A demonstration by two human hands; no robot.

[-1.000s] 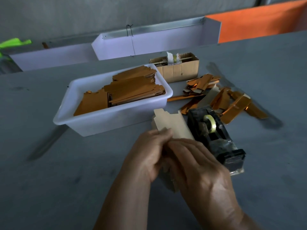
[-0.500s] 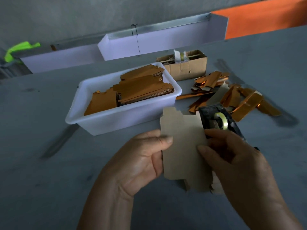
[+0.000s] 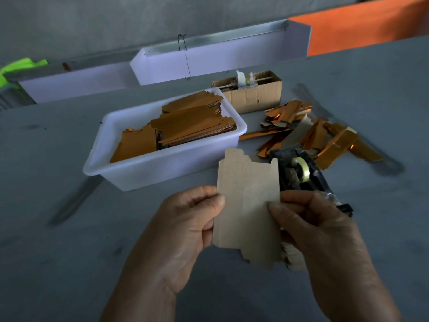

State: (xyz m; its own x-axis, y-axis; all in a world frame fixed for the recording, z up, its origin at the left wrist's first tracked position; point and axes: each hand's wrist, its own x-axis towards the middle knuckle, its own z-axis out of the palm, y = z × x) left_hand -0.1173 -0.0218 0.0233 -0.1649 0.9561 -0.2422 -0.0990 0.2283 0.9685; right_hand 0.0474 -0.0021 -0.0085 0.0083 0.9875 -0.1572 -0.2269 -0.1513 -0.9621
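My left grip (image 3: 185,228) pinches the left edge of the card blank (image 3: 248,205), thumb on its face. My right grip (image 3: 320,231) pinches the right edge the same way, so the blank is held flat between them, facing me. Just beyond my right grip sits the tape dispenser (image 3: 299,173) on the desk (image 3: 69,252) — beyond my left, the white tub (image 3: 162,168) of orange blanks.

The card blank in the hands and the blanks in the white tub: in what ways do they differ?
The held blank shows a dull grey-brown face; the tub blanks show a glossy orange face. The held blank is single and lifted up, pinched at its edges by the left hand and right hand; the tub blanks lie piled inside the white tub. Both are flat cut card with notched, tabbed ends.
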